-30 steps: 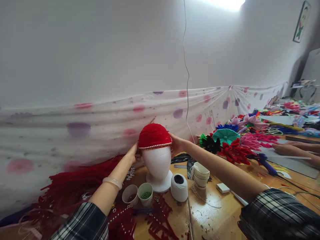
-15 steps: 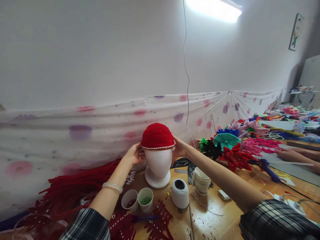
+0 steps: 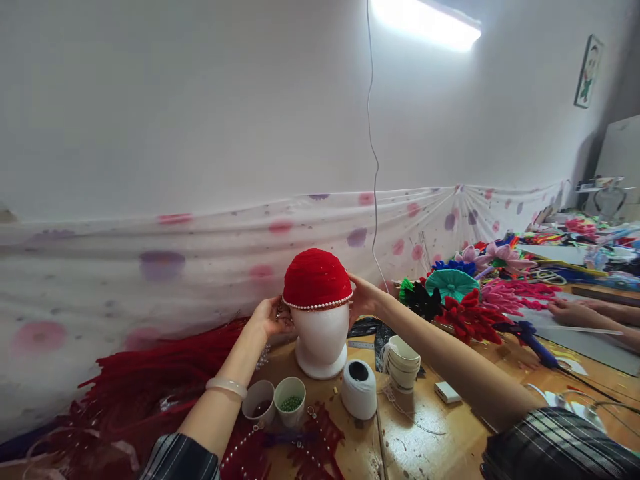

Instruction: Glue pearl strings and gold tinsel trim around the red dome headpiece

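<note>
The red cap [image 3: 317, 278] sits on the white foam head [image 3: 321, 333], flanked by both hands; its lower edge is held by partly curled left [image 3: 271, 316] and right hands [image 3: 361, 297], far fingertips hidden.

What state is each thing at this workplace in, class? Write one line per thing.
Red cap: on the head form, pearl-edged
Head form: upright
Left hand: at cap's side
Right hand: at cap's other side
Bead cup: upright, green beads inside
Paper cups: stacked
Thread cone: upright
Lamp: lit
</note>
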### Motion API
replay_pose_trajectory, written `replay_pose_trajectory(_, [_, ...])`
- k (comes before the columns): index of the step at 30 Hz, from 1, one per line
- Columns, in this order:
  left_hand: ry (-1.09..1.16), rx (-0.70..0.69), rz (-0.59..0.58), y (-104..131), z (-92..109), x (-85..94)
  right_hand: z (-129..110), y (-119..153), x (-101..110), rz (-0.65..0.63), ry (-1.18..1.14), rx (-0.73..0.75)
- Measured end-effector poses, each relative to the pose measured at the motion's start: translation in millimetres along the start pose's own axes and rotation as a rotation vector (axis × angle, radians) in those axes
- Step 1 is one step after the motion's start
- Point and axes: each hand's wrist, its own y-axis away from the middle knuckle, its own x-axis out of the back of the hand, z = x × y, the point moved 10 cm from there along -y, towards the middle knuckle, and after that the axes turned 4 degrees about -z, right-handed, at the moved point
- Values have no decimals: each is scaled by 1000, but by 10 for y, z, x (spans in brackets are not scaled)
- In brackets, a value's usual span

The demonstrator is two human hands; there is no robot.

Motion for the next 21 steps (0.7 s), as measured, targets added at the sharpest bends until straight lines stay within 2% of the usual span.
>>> replay_pose_trajectory(6, [-1,-5,46,68,-44,40,25,7,-9,-21,-78,-10])
replay_pose_trajectory(13, [64,-94,3,72,88,-10,-33,-10,46,-34,-127,10])
replay_pose_trajectory(21, [70,-142,28,64,135,62,-83,-167,128,16,-111,108])
